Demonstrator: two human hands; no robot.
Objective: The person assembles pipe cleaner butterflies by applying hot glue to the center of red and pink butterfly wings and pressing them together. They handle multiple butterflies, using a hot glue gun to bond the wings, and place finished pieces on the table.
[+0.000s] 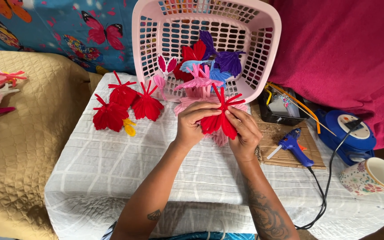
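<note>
From the head camera, the pink basket [258,49] lies tipped on its side at the far edge of the white-covered table [112,164], its mouth spilling fuzzy-wire flowers. Just in front of that mouth, both hands meet on one red fuzzy-wire flower [218,120]. Its stem runs roughly away from the person, spikes fanning toward the basket. The left hand [191,126] is curled closed around the flower's left petals; the right hand [245,131] pinches the right side, fingers bent, equally near. Left of the basket lie three more red flowers [125,106]; right of it, a blue glue gun [293,146] on a mat.
</note>
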